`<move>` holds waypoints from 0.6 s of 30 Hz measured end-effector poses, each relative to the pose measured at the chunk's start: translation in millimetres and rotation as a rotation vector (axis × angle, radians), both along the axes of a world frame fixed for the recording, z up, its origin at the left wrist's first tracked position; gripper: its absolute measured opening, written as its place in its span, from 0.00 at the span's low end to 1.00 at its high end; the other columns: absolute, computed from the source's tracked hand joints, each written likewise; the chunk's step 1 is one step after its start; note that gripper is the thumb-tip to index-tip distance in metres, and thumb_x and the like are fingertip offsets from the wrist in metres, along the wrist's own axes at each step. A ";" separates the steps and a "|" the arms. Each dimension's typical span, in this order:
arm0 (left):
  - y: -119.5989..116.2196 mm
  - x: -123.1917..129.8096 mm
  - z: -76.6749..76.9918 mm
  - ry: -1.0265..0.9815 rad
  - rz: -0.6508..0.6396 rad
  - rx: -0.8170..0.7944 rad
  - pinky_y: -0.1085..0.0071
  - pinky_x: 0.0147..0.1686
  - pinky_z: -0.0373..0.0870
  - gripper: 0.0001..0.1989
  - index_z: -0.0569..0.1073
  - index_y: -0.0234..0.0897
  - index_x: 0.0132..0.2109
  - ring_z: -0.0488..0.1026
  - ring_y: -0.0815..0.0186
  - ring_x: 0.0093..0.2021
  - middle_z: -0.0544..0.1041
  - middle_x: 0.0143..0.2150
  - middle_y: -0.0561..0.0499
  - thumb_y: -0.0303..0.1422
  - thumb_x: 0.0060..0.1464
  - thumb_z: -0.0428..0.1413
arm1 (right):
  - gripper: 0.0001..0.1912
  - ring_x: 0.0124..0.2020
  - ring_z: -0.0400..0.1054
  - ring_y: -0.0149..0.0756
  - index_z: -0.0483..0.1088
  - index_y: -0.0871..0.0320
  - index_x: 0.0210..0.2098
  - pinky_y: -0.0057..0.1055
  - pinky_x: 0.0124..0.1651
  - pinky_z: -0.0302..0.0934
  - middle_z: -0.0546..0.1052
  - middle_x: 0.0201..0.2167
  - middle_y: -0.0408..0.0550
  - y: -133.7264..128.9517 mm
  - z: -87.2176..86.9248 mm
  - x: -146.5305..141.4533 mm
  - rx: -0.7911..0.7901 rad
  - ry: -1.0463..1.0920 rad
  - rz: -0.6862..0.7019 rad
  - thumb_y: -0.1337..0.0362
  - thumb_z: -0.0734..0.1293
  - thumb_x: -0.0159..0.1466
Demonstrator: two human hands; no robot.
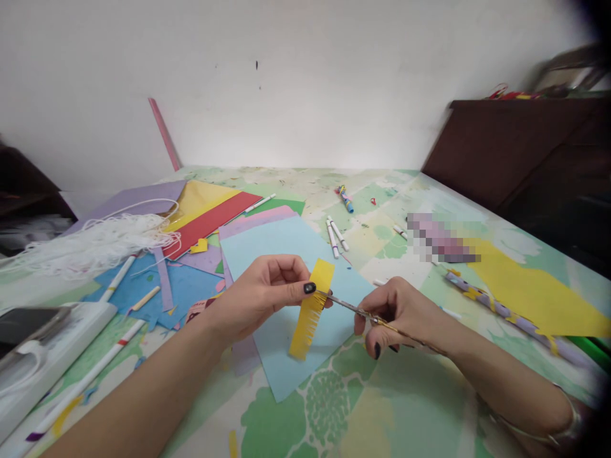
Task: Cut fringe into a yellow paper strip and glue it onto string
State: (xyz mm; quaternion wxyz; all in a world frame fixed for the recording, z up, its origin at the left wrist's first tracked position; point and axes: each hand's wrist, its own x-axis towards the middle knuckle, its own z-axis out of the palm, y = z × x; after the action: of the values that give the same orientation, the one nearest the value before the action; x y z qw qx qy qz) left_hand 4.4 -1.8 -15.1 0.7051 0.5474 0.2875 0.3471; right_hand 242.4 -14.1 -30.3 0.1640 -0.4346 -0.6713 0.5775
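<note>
A yellow paper strip [305, 327], fringed with short cuts along its right edge, is pinched between the thumb and fingers of my left hand [272, 292]. My right hand [398, 315] is closed on a pair of scissors [344, 305]. The scissor blades point left and meet the strip's right edge near my left thumb. Whether the blades are apart is too small to tell. Below both hands lies a light blue sheet [286, 375], with pink and purple sheets partly under it.
White cord [95, 238], coloured sheets and a blue sheet [186, 286] lie left. A power strip [62, 356] bears a phone [28, 324]. Markers [333, 236] lie beyond my hands. At right are a yellow sheet [534, 289] and a wrapped purple stick [501, 310].
</note>
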 end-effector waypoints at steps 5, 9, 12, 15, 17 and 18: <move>-0.1 0.1 0.1 0.004 0.005 -0.005 0.69 0.39 0.67 0.05 0.69 0.33 0.30 0.76 0.64 0.36 0.80 0.32 0.47 0.28 0.53 0.58 | 0.11 0.14 0.54 0.22 0.76 0.64 0.25 0.19 0.17 0.48 0.68 0.12 0.40 -0.3 0.9 -0.4 -0.006 0.005 -0.008 0.61 0.74 0.47; -0.1 -0.5 -0.2 0.005 0.008 -0.001 0.70 0.39 0.67 0.05 0.69 0.33 0.30 0.76 0.64 0.36 0.80 0.32 0.47 0.28 0.53 0.58 | 0.11 0.14 0.53 0.21 0.76 0.64 0.25 0.19 0.17 0.48 0.68 0.13 0.40 -0.5 0.2 0.0 -0.004 0.003 -0.003 0.61 0.74 0.47; 0.1 -0.4 0.0 0.014 0.010 0.000 0.70 0.38 0.67 0.05 0.70 0.33 0.30 0.76 0.64 0.36 0.80 0.32 0.46 0.29 0.52 0.58 | 0.11 0.14 0.52 0.21 0.76 0.64 0.24 0.19 0.17 0.48 0.67 0.12 0.40 -0.4 0.5 0.2 0.002 -0.001 -0.004 0.61 0.74 0.47; 0.8 0.4 0.7 0.018 0.005 0.003 0.70 0.38 0.67 0.05 0.70 0.33 0.31 0.76 0.64 0.36 0.79 0.32 0.46 0.29 0.52 0.58 | 0.10 0.14 0.52 0.21 0.75 0.63 0.24 0.19 0.16 0.47 0.67 0.12 0.39 -0.4 0.7 0.4 0.004 -0.003 -0.002 0.61 0.74 0.47; 1.2 0.8 0.9 0.016 0.011 0.001 0.70 0.38 0.67 0.06 0.70 0.33 0.30 0.76 0.64 0.36 0.79 0.32 0.46 0.29 0.53 0.58 | 0.10 0.14 0.53 0.21 0.75 0.63 0.24 0.19 0.17 0.48 0.67 0.12 0.39 -0.5 0.4 0.7 0.008 -0.012 -0.003 0.62 0.74 0.48; 1.4 0.9 0.9 0.012 0.011 -0.001 0.70 0.38 0.67 0.06 0.70 0.33 0.30 0.76 0.63 0.36 0.79 0.32 0.46 0.29 0.53 0.58 | 0.10 0.15 0.53 0.22 0.75 0.63 0.24 0.20 0.17 0.48 0.67 0.12 0.39 -0.6 0.1 0.9 0.012 -0.021 -0.004 0.62 0.74 0.48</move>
State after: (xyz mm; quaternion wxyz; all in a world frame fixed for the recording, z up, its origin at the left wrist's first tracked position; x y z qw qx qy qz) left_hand 5.3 -0.4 -14.2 0.7019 0.5474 0.2949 0.3476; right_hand 243.3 -14.8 -30.3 0.1608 -0.4412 -0.6755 0.5685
